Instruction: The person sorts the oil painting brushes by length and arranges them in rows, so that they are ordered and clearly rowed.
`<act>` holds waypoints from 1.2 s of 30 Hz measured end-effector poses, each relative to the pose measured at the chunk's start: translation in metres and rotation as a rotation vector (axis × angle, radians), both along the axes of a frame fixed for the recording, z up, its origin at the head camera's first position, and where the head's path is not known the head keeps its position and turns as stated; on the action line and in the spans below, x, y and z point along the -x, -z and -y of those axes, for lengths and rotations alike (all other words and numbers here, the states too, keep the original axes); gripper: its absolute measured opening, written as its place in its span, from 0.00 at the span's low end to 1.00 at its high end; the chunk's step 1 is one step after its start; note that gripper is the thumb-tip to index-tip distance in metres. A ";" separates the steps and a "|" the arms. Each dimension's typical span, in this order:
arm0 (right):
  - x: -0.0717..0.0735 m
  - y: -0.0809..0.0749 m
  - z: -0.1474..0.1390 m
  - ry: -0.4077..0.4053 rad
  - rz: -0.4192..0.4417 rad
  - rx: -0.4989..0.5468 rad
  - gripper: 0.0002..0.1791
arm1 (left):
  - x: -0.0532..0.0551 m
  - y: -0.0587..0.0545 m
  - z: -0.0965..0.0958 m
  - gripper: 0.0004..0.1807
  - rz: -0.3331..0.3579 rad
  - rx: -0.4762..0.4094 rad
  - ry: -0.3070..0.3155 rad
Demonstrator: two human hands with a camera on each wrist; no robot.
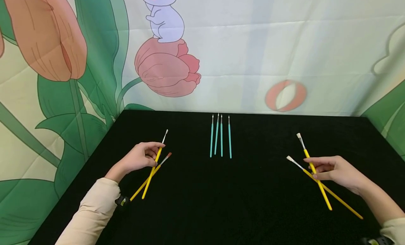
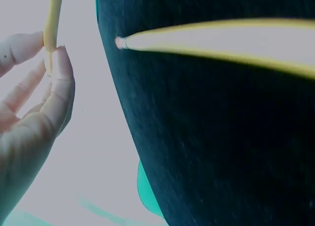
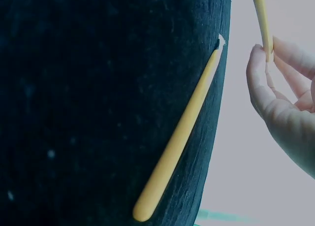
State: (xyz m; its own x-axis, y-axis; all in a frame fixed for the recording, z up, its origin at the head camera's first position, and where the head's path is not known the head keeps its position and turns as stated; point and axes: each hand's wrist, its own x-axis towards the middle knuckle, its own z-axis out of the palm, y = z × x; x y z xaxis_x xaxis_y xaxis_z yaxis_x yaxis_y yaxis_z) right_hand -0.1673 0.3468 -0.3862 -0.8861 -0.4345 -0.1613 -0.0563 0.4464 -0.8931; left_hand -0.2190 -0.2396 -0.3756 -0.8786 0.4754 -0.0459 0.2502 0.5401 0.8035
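Note:
My left hand (image 1: 142,155) pinches a yellow paintbrush (image 1: 148,183) between thumb and fingers, its pale bristle tip pointing up and away. Behind it in the head view, a second yellow paintbrush with reddish bristles (image 1: 139,190) lies on the black table, crossing the held one in this view. On the other side, my right hand (image 1: 338,173) pinches a yellow paintbrush with a flat white tip (image 1: 324,195). Another white-tipped yellow paintbrush (image 1: 343,202) lies slanted below it on the table. Both wrist views show the held handles (image 2: 53,19) (image 3: 262,19) between thumb and fingertips.
Several thin turquoise paintbrushes (image 1: 221,139) lie side by side at the back middle of the black table (image 1: 253,202), bristles toward the far edge. A printed cloth (image 1: 227,55) with tulips and a white animal hangs right behind that edge.

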 end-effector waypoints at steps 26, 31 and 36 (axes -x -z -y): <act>-0.009 -0.006 0.018 0.061 -0.037 -0.025 0.27 | -0.018 -0.004 -0.042 0.30 -0.011 -0.137 0.011; -0.010 -0.006 0.020 0.062 -0.034 -0.019 0.28 | -0.022 -0.006 -0.050 0.30 0.005 -0.163 0.019; -0.012 -0.007 0.022 0.067 -0.047 -0.014 0.27 | -0.024 -0.005 -0.057 0.30 0.032 -0.189 0.025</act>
